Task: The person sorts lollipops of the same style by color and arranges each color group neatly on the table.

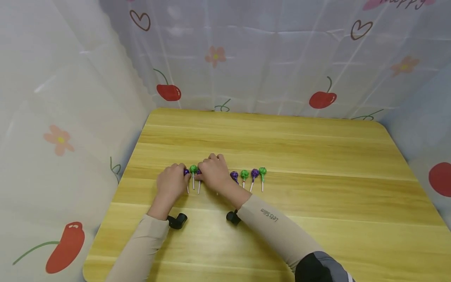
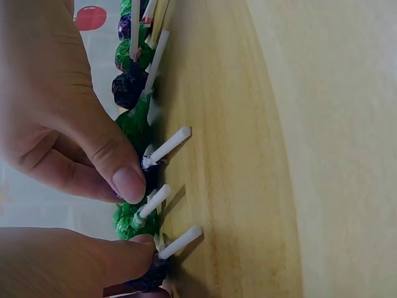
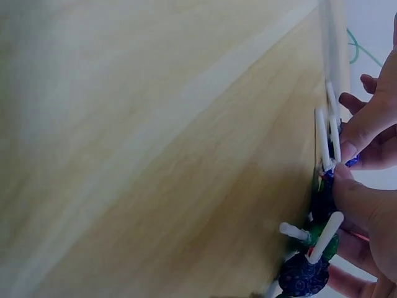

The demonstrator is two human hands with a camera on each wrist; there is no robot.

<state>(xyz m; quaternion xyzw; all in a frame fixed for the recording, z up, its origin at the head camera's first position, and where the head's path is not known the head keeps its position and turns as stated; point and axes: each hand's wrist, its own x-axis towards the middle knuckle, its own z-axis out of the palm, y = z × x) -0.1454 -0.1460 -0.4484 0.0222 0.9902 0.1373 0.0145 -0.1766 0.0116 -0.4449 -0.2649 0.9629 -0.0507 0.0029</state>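
Lollipops in purple and green wrappers lie in a row on the table, their white sticks toward me. My left hand (image 1: 172, 181) pinches the purple lollipop (image 1: 186, 172) at the row's left end, thumb against the wrapped head. My right hand (image 1: 214, 172) holds another purple lollipop (image 1: 199, 172) between thumb and fingers. Between the two hands stands a green lollipop (image 1: 193, 169), its head close to both thumbs in the left wrist view. Also in that view, a green lollipop (image 2: 135, 124) lies beside the right hand; the hand hides it in the head view.
Right of my right hand the row goes on with a purple lollipop (image 1: 234, 175), a green one (image 1: 244, 174), another purple one (image 1: 255, 172) and a green one (image 1: 262, 171). The wooden table (image 1: 317, 156) meets a printed curtain (image 1: 260, 58) at the back.
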